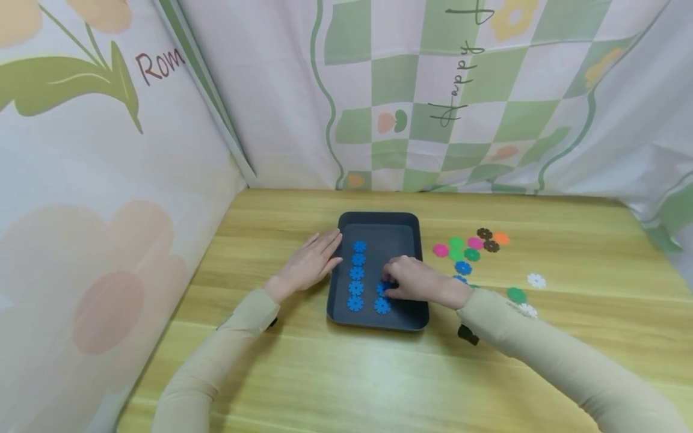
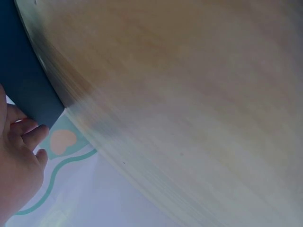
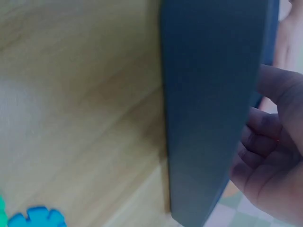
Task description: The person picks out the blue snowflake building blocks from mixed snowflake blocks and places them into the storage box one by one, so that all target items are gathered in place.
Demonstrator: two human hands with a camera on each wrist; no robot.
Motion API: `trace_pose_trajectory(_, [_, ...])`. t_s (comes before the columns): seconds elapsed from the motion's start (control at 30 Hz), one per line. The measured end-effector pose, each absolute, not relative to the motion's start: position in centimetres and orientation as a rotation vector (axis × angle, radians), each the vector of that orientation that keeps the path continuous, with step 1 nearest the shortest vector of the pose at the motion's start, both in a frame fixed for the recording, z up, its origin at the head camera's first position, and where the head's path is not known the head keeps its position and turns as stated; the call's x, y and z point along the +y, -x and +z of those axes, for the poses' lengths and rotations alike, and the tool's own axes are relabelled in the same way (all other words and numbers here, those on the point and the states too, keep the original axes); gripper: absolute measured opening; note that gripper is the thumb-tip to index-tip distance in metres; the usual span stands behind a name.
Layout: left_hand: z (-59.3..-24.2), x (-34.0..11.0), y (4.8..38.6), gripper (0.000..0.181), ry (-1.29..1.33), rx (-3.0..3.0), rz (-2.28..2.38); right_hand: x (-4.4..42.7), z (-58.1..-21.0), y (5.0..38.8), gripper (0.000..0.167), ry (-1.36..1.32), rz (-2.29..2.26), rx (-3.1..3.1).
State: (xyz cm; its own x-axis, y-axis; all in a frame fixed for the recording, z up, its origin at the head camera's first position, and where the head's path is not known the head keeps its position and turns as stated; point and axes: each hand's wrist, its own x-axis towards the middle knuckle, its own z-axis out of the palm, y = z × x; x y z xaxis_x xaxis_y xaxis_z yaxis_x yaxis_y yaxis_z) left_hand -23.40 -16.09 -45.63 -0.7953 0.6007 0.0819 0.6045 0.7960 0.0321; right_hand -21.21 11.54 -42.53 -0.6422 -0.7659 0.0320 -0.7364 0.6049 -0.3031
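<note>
A dark grey tray (image 1: 400, 240) lies on the wooden table. Inside it, several blue notched plastic discs (image 1: 357, 273) form a column along the left side, and another blue disc (image 1: 382, 306) lies at the lower right. My right hand (image 1: 414, 279) reaches over the right rim, its fingertips pinching a blue disc (image 1: 381, 288) just above that one; they partly cover it. My left hand (image 1: 308, 264) rests against the tray's left rim with fingers extended. In the left wrist view its fingers (image 2: 35, 137) touch the tray's outer wall (image 2: 23, 66). The tray's wall hides the discs from the right wrist camera.
Right of the tray, loose discs are scattered: pink (image 1: 441, 250), light green (image 1: 456, 243), brown (image 1: 484, 233), orange (image 1: 502, 239), blue (image 1: 463, 268), green (image 1: 517, 295) and white (image 1: 536, 281). Patterned curtains (image 1: 390, 84) border the table (image 1: 281, 361) behind and at the left.
</note>
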Motion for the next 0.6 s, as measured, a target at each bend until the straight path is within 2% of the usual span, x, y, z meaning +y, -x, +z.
trace_pose_trajectory(0.23, [-45.6,-16.1,23.4,0.059,0.979,-2.915,-0.078,13.5,-40.8,21.2,0.018,1.232,-0.539,2.819])
trace_pose_trajectory(0.6, [-45.7,-16.0,23.4,0.059,0.973,-2.924,-0.077,19.6,-39.0,20.4,0.018,1.170,-0.588,3.025])
